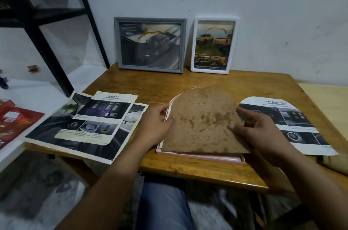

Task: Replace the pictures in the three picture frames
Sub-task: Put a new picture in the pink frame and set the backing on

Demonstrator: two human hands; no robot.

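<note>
A pink picture frame point(201, 158) lies face down on the wooden table point(188, 171). Its stained brown backing board point(202, 122) sits tilted over it. My left hand point(153, 126) grips the board's left edge, where a white sheet edge shows. My right hand point(258, 132) holds the board's right side, thumb on top. A grey frame point(150, 45) and a white frame point(212, 45), both with truck pictures, lean upright against the wall at the back. Loose car brochure pages point(88, 122) lie to the left, and another printed page point(288, 124) lies to the right.
A black metal shelf frame point(47, 32) stands at the back left over a white surface point(22, 98). A red packet point(13, 124) lies at the far left. A lighter wooden surface point(327, 101) adjoins the table on the right. My legs are under the front edge.
</note>
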